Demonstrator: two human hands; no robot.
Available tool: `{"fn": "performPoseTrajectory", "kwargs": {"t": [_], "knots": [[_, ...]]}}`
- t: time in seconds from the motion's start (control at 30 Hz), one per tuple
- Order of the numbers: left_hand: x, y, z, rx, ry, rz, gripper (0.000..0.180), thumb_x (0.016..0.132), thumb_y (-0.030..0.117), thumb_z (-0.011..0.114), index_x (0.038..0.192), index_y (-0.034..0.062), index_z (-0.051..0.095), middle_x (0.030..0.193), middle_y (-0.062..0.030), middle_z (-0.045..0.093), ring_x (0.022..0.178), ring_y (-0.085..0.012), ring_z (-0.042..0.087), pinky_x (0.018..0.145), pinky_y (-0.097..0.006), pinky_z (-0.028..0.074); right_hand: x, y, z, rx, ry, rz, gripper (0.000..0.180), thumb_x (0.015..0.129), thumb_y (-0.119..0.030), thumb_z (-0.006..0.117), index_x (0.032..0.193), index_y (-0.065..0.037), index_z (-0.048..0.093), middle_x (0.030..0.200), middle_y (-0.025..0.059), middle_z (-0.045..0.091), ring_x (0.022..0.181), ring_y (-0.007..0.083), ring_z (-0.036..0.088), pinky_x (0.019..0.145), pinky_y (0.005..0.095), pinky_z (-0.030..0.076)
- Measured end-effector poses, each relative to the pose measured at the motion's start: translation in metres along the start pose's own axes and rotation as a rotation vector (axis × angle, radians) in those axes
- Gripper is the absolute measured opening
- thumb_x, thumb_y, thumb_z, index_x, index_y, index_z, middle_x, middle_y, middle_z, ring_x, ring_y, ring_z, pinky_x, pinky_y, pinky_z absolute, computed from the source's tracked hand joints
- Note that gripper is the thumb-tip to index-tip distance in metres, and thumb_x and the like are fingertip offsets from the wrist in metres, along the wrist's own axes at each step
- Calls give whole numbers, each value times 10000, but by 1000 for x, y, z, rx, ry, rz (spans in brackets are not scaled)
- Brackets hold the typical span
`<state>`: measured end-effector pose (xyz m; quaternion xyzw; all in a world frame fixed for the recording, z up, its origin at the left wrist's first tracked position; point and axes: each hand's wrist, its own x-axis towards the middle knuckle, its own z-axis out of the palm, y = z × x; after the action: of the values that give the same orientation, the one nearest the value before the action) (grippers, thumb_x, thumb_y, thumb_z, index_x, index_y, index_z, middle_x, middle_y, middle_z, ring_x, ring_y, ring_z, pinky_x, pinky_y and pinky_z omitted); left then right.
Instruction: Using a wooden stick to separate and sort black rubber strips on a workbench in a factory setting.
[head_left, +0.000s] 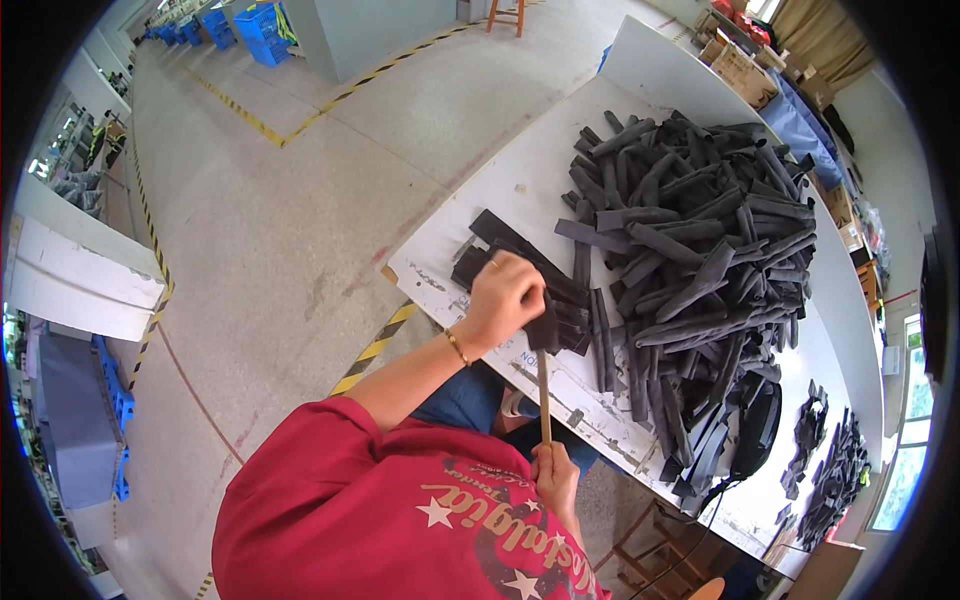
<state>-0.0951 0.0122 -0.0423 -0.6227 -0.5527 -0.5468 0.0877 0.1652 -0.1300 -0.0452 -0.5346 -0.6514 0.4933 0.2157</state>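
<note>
- The heap of dark tubes [700, 250] lies on the white table [500, 185].
- Left of the heap, the left hand [507, 300] pinches a dark piece [542, 332], fingers curled closed; the piece hangs with its lower end pointing toward the person.
- The wooden stick [544, 395] is left of the heap's near end; its long axis runs almost straight away from the person, its far end meeting the dark piece. Whether it goes inside, I cannot tell.
- Nearer the person than the heap, the right hand [557, 475] closes round the stick's near end.
- Dark flat strips [548, 270] lie left of the heap, slanting toward it.
</note>
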Motion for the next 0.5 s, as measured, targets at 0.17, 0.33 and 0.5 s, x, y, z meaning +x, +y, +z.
{"fn": "performPoseTrajectory", "kwargs": {"t": [0.17,0.33,0.5], "knots": [[5,-21,-7,-373,239,-796,148,885,190,601,857,48,572,791,-57,589,690,-163,573,607,-288,482,-15,7,-10,88,-49,152,209,975,-162,486,882,-3,585,555,35,497,514,88,483,487,268,389],[-33,45,12,-1451,-80,-1491,557,926,568,462,1086,40,544,670,-52,541,617,-193,571,590,-324,494,9,-16,-6,183,-40,144,252,1003,-184,452,850,-7,547,549,-24,441,486,44,353,447,227,283],[-1,-9,-1,-1516,265,-1358,360,995,381,422,785,98,495,454,47,247,360,-67,212,340,-243,193,-17,20,-2,82,-134,49,244,983,-179,479,866,12,577,563,7,490,518,73,447,485,247,363]]}}
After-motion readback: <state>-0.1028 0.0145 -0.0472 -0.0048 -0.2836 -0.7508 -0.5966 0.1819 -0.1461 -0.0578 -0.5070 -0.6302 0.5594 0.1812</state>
